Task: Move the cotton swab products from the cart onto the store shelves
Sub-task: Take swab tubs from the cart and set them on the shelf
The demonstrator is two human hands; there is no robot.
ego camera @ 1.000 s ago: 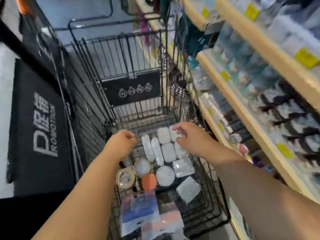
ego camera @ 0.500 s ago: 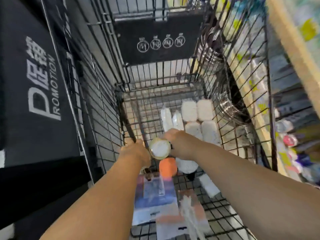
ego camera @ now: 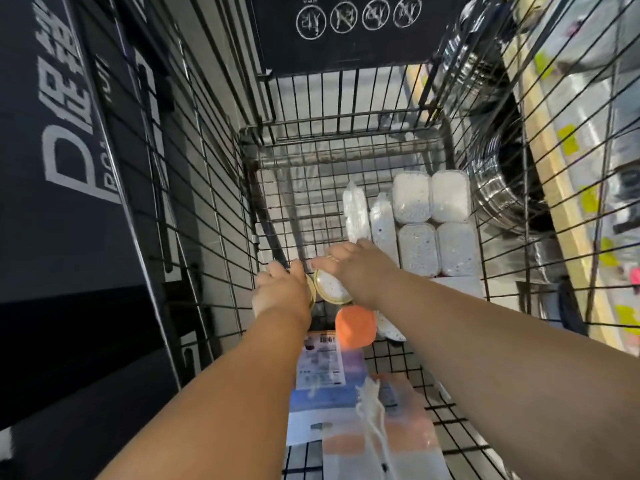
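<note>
Both my hands reach down into the black wire cart [ego camera: 214, 188]. My right hand [ego camera: 356, 268] curls round a round gold-rimmed cotton swab tub [ego camera: 330, 287]. My left hand [ego camera: 282, 292] grips a second round gold-rimmed tub [ego camera: 312, 291], mostly hidden under its fingers. Several clear rectangular swab boxes [ego camera: 433, 220] lie packed together at the cart's far right, with two clear swab bags [ego camera: 370, 220] beside them. An orange-lidded tub [ego camera: 355, 325] sits just below my right wrist.
Flat blue and orange product packs [ego camera: 346, 403] lie at the cart's near end. A black sign panel [ego camera: 346, 32] hangs on the cart's far wall. Store shelves with yellow price tags [ego camera: 585, 161] run along the right. A black promotion board [ego camera: 65, 133] stands on the left.
The view dropped from the shelves into the cart. Both hands went down from above the goods to the two round tubs and closed on them.
</note>
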